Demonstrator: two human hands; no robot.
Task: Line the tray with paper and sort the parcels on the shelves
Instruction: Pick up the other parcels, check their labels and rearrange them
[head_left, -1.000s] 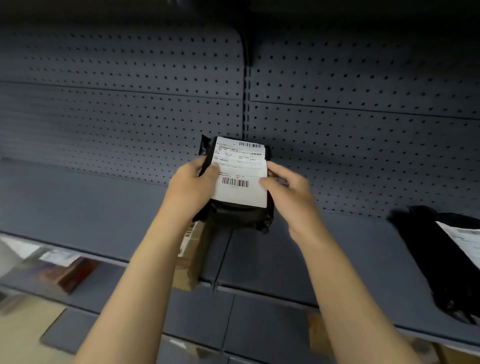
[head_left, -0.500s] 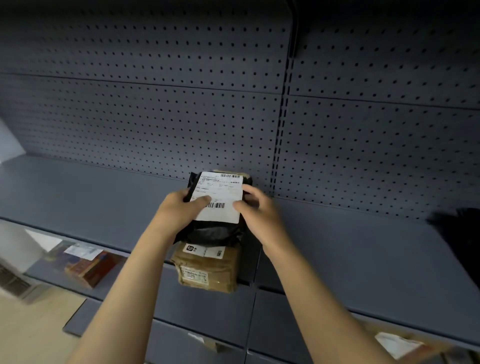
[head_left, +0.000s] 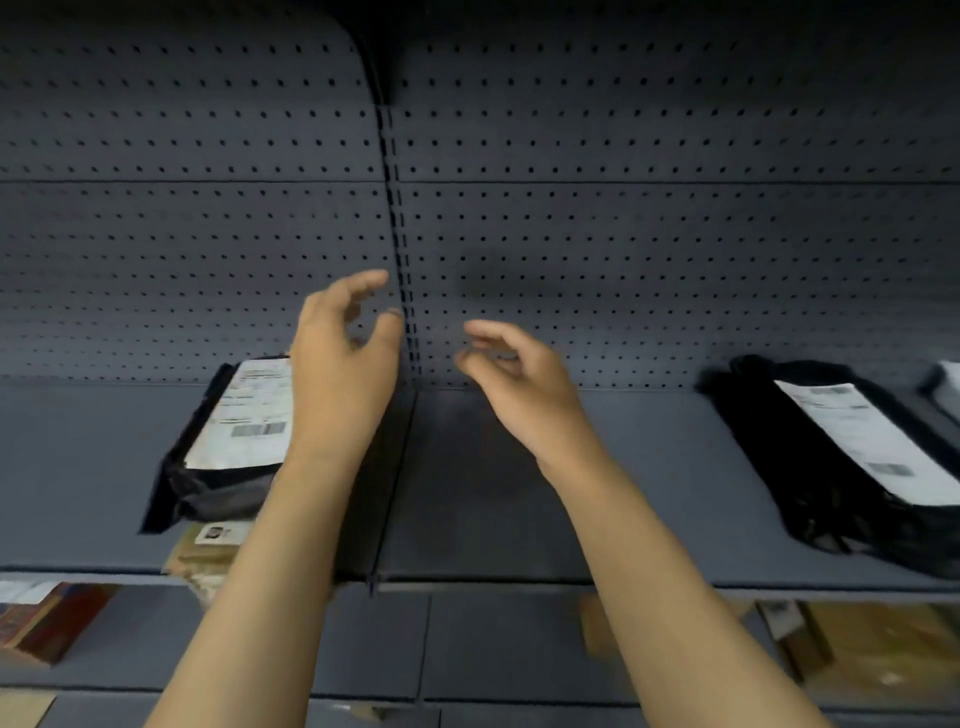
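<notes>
A black parcel with a white label (head_left: 228, 447) lies flat on the grey shelf (head_left: 493, 493), left of the shelf's middle seam. My left hand (head_left: 343, 364) hovers above its right edge, fingers apart, holding nothing. My right hand (head_left: 514, 379) floats to the right over bare shelf, fingers loosely curled and empty. A second black parcel with a long white label (head_left: 841, 457) lies on the same shelf at the right. Part of a brown parcel (head_left: 208, 556) shows on the shelf below, under my left forearm.
A perforated grey back panel (head_left: 623, 234) rises behind the shelf. Lower shelves hold a reddish box (head_left: 47, 623) at the left and brown cardboard parcels (head_left: 857, 649) at the right. Another white-labelled item (head_left: 948, 389) peeks in at the far right edge.
Both hands held the black labelled parcel upright; now it lies on the shelf and both hands have let go and lifted away.
</notes>
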